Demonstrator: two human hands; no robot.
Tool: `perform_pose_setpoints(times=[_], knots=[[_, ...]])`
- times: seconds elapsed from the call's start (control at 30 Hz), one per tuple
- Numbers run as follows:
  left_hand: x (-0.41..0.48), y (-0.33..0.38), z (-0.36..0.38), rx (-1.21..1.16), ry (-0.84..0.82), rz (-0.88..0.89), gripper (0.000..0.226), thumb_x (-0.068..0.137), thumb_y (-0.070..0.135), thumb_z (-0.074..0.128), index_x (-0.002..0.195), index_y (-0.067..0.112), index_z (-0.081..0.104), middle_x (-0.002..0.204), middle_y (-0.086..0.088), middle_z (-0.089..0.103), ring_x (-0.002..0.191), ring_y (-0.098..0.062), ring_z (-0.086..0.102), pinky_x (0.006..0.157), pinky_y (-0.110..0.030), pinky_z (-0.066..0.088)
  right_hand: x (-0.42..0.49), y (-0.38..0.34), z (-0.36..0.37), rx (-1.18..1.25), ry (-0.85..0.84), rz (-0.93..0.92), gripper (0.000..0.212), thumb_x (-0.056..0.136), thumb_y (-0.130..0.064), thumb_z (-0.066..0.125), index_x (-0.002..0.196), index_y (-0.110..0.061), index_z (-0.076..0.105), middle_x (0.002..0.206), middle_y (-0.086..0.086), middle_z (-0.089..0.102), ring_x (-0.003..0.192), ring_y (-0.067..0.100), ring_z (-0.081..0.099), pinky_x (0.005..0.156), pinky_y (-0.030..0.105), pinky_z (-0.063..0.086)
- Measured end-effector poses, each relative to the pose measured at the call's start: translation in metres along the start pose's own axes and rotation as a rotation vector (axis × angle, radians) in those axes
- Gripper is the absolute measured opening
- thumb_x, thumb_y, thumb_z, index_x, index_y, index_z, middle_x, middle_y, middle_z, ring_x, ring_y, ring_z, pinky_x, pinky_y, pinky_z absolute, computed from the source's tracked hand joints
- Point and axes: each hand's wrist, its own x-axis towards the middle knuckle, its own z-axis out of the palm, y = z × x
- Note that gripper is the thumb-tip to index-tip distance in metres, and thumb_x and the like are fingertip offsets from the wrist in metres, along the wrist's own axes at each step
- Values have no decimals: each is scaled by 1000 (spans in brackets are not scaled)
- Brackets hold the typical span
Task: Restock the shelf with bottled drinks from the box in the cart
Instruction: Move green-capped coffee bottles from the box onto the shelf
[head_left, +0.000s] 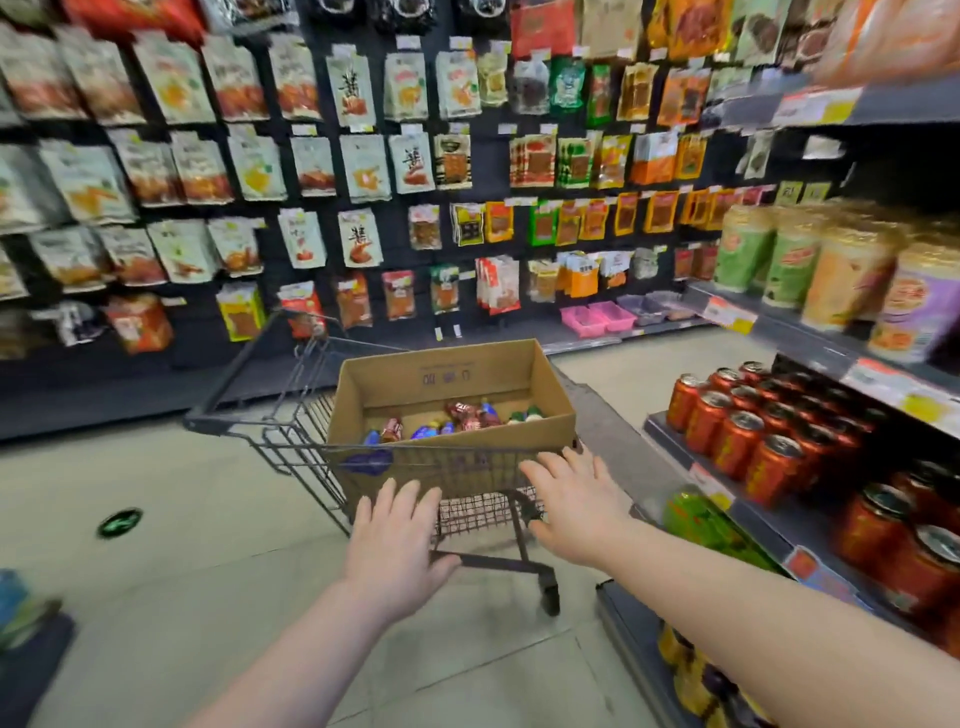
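Both our hands are out flat with fingers spread, holding nothing. Left hand (395, 540) and right hand (574, 506) hover at the near end of the wire cart (291, 431). Our guess is we're about to steady it or tug it closer, since it sits at an angle beside the drinks shelf (758, 522). We can't tell if either palm actually touches the wire. The cardboard box (452, 374) sits in the basket just past our fingertips, and the right hand's fingers come closest to its near wall. The bottled drinks (457, 418) lie loose on the box floor, beyond both hands and behind that wall, so we'd have to reach over it. Red cans (748, 431) are off to the right of the right hand, which is probably the side we're filling
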Motion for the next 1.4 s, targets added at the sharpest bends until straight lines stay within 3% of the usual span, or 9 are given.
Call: perform_pose_setpoints(times=[0.3, 0.5, 0.73, 1.2, 1.4], knots=[[132, -24, 20, 50, -49, -102, 83, 83, 66, 44, 148, 24, 14, 157, -1, 15, 145, -26, 7, 117, -47, 7, 145, 43, 37, 88, -87, -71, 71, 88, -42, 53, 147, -28, 16, 154, 1, 22, 144, 27, 12, 114, 54, 9], [222, -12, 27, 6, -63, -107, 80, 85, 64, 44, 149, 25, 14, 157, -1, 14, 146, -23, 6, 117, -46, 5, 235, 96, 44, 85, -93, -83, 66, 86, -44, 51, 143, -27, 24, 148, 2, 32, 137, 25, 25, 109, 50, 22], [272, -15, 47, -12, -131, -115, 81, 85, 64, 45, 148, 24, 15, 156, -1, 17, 145, -23, 9, 117, -47, 7, 282, 133, 64, 97, -166, -40, 63, 86, -45, 53, 141, -27, 28, 147, 0, 34, 136, 24, 29, 107, 44, 30], [426, -34, 101, -215, -224, 64, 74, 86, 58, 48, 146, 22, 24, 151, 1, 28, 140, -19, 23, 115, -38, 20, 382, 180, 83, 241, -268, 192, 66, 90, -42, 53, 145, -20, 26, 146, 3, 36, 132, 23, 36, 106, 37, 36], [492, -58, 132, -371, -357, 109, 75, 86, 52, 53, 147, 18, 24, 150, -2, 31, 137, -21, 30, 110, -32, 26, 435, 170, 106, 337, -302, 324, 69, 90, -38, 56, 147, -17, 24, 147, 7, 35, 132, 24, 38, 108, 34, 34]])
